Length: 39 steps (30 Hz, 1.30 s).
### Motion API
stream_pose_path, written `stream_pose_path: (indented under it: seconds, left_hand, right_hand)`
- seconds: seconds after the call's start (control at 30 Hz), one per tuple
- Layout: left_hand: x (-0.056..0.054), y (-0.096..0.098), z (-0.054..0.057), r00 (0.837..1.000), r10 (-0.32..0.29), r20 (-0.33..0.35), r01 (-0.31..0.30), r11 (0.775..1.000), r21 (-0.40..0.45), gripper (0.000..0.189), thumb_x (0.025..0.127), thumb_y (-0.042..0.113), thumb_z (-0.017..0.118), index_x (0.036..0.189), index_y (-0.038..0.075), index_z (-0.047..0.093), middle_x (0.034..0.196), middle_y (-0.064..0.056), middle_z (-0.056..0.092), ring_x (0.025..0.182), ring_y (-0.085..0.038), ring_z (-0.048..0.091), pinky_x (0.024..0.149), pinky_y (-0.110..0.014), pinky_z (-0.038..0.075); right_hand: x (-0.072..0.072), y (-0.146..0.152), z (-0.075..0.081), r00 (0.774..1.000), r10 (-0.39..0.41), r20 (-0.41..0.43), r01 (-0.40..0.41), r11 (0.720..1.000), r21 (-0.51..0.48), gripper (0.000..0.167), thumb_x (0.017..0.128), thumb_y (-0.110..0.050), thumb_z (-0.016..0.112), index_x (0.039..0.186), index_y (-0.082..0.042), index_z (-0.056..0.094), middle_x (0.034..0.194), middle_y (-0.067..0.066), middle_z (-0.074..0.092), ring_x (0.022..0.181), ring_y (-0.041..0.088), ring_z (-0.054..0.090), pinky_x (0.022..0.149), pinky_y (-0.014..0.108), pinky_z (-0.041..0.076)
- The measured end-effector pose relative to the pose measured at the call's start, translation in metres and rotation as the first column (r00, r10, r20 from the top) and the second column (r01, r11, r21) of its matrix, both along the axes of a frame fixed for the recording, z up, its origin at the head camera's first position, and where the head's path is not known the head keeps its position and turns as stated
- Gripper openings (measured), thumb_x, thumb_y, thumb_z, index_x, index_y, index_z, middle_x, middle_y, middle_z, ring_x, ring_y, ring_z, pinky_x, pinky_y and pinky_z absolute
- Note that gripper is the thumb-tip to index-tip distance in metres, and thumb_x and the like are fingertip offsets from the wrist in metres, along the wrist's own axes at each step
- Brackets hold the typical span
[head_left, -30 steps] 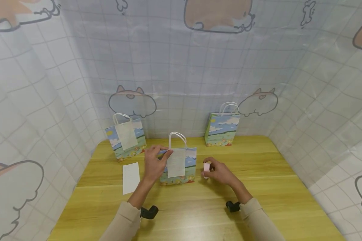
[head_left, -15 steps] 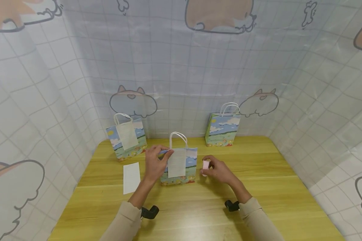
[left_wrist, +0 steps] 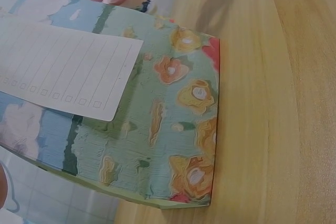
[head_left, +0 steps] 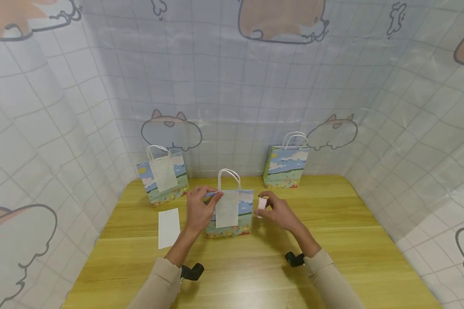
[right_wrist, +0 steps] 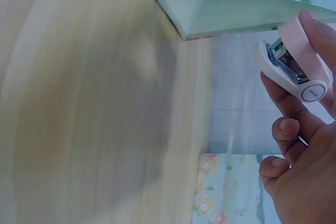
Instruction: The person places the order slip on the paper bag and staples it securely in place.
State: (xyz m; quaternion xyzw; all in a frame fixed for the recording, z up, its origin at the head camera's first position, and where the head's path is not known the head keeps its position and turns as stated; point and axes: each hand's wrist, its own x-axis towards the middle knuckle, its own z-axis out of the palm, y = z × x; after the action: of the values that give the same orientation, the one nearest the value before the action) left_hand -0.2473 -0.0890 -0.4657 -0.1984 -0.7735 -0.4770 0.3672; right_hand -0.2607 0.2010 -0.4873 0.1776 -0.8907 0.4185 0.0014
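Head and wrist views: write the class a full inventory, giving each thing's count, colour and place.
Table: one, yellowish wood, underneath.
Backdrop: sheet count unclear, pale, cartoon-printed, behind and both sides.
Paper bags: three, blue-green landscape print; middle, back left, back right.
Slips: three, white; flat on the table, against the middle bag, against the back-left bag.
Stapler: one, pink and white, right of the middle bag.
Wrist devices: two, black, one under each wrist.
Sleeves: two, beige, on the forearms.
Left hand: one, pinching the middle bag's top edge.
Right hand: one, holding the stapler.
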Motion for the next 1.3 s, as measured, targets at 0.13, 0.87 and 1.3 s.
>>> stream_pose_path:
  seconds: [0.13,0.87,1.3]
  left_hand:
    - [0.0,0.0,0.003,1.0,0.004,-0.005,-0.004,1.0,-0.006,0.016,0.082,0.016,0.084,0.09,0.009,0.073,0.086,-0.008,0.073,0.089,-0.03,0.061,0.093,-0.059,0.031]
    - [0.0,-0.001,0.002,1.0,0.0,-0.013,0.0,1.0,-0.012,0.013,0.082,0.016,0.084,0.088,0.012,0.073,0.085,-0.005,0.07,0.085,-0.027,0.059,0.089,-0.053,0.031]
    - [-0.001,-0.003,0.0,1.0,-0.014,0.024,0.014,1.0,-0.011,0.01,0.085,0.02,0.082,0.09,0.015,0.074,0.087,-0.004,0.071,0.087,-0.025,0.059,0.093,-0.053,0.031]
  right_hand:
    - [-0.004,-0.001,0.007,0.999,-0.014,-0.046,0.014,1.0,0.006,0.05,0.09,-0.039,0.076,0.134,-0.027,0.054,0.093,0.002,0.063,0.065,0.018,0.046,0.056,0.032,0.038]
    - [-0.013,-0.015,0.058,0.984,-0.04,-0.175,0.02,0.993,-0.116,0.056,0.092,-0.044,0.073,0.139,-0.022,0.051,0.095,0.001,0.064,0.093,0.023,0.064,0.103,0.054,0.045]
    - [-0.011,-0.027,0.08,0.968,-0.05,-0.245,0.029,0.996,-0.09,0.063,0.09,-0.05,0.072,0.141,-0.019,0.051,0.094,0.002,0.062,0.079,0.023,0.056,0.074,0.045,0.046]
